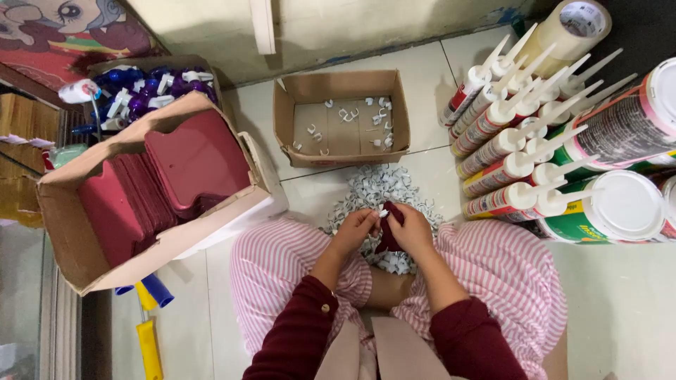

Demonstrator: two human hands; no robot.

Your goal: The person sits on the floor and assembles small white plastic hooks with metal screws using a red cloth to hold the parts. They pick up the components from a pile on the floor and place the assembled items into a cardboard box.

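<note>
My right hand point(414, 232) grips a small dark red packet point(391, 226) held upright between my knees. My left hand point(355, 229) pinches a small white plastic clip point(384, 212) at the packet's mouth. Both hands hover over a heap of white plastic clips point(377, 190) on the tiled floor. I sit cross-legged in pink striped trousers and dark red sleeves. A shallow cardboard box point(343, 88) with a few loose white clips stands just beyond the heap.
A large cardboard box point(70, 232) of stacked dark red packets leans at my left. Behind it, a box of purple and white parts point(148, 88). Sealant cartridges point(507, 151) with white nozzles and tins point(620, 207) lie at the right. Yellow and blue tool handles point(149, 309) at lower left.
</note>
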